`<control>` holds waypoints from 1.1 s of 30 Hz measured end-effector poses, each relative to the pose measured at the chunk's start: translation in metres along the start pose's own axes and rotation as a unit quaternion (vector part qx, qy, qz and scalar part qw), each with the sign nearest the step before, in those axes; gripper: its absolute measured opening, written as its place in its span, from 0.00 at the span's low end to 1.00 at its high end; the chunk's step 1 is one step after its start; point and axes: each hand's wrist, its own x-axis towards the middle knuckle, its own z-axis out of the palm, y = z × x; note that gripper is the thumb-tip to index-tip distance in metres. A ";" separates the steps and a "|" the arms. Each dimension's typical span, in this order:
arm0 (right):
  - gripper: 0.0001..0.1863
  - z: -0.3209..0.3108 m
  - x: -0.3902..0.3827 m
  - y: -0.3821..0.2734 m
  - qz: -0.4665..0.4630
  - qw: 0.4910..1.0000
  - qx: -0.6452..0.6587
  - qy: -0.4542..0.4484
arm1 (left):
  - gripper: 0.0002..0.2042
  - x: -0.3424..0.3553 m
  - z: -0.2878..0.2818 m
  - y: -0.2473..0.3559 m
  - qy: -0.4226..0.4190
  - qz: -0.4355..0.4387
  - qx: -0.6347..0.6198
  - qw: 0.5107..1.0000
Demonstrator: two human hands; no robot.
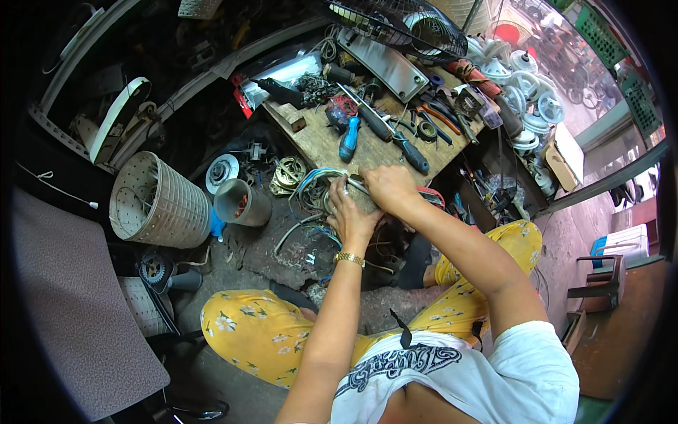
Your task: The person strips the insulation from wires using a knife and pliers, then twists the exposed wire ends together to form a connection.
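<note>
Near the front edge of the worktable, both hands meet at a round grey-brown part (361, 198) with a bundle of coloured wires (316, 177) at its left. My left hand (348, 214), with a gold watch at the wrist, lies over the part and grips it, its fingers pointing away from me. Close against it, my right hand (387, 189) is curled on the far right side of the part, by a pale cable (358, 185). What its fingers pinch is hidden. A blue screwdriver (349, 140) and a dark-handled tool (413, 157) lie just beyond on the table.
Pliers, tape and other tools crowd the wooden worktable (318, 146), with a black fan guard (395, 25) behind. At the left stand a perforated bin (169, 205) and a smaller grey container (242, 203). White plastic parts (526, 85) are heaped at the right. A grey padded seat (78, 304) is nearer left.
</note>
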 end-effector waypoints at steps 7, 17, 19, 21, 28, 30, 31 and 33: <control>0.11 -0.002 0.001 -0.002 0.000 1.000 0.004 -0.007 | 0.54 0.001 -0.001 -0.001 -0.002 0.004 0.002 1.000; 0.11 -0.005 0.005 0.003 -0.019 0.999 0.005 -0.037 | 0.56 0.000 -0.003 0.000 -0.013 0.011 0.012 1.000; 0.12 -0.008 0.003 0.003 -0.025 0.999 0.006 -0.039 | 0.56 0.000 -0.005 0.002 -0.021 -0.001 0.016 1.000; 0.12 -0.008 0.002 0.004 -0.031 0.999 0.009 -0.037 | 0.56 0.000 -0.005 0.003 -0.027 -0.010 0.020 0.999; 0.11 -0.010 -0.002 0.002 -0.032 0.998 -0.002 -0.048 | 0.55 0.000 -0.006 0.003 -0.034 -0.019 0.038 0.999; 0.11 -0.008 -0.004 0.004 -0.034 0.999 -0.002 -0.037 | 0.55 0.000 -0.005 0.002 -0.033 -0.015 0.039 0.999; 0.11 -0.007 -0.005 0.004 -0.035 0.999 -0.002 -0.032 | 0.55 0.000 -0.004 0.002 -0.033 -0.012 0.039 0.999; 0.11 -0.005 -0.007 0.005 -0.037 0.999 -0.005 -0.024 | 0.55 0.000 -0.004 0.002 -0.031 -0.011 0.039 0.999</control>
